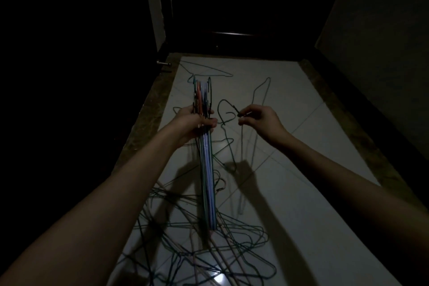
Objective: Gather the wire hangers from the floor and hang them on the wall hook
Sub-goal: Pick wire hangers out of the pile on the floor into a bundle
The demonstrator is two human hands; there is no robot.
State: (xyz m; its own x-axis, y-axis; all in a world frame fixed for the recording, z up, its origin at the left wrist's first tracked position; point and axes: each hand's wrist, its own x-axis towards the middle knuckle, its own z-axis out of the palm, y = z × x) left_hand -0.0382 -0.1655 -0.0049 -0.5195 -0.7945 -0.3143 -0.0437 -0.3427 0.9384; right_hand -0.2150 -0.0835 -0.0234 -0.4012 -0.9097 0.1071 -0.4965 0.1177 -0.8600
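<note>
My left hand [197, 122] grips a tight bundle of several wire hangers [207, 183], green, blue and red, held edge-on above the floor with the hooks pointing away from me. My right hand [260, 119] pinches the neck of one dark wire hanger [226, 109], whose body hangs down toward the tiles. A tangled pile of wire hangers [209, 246] lies on the floor below my arms. One loose green hanger [209, 69] lies farther off. No wall hook shows in the dim view.
The floor is pale tile [301, 216] with a mottled stone border [148, 114]. A dark door [227, 7] stands at the far end, a door stop [163, 63] at its left foot. A wall [383, 30] rises on the right. The room is very dark.
</note>
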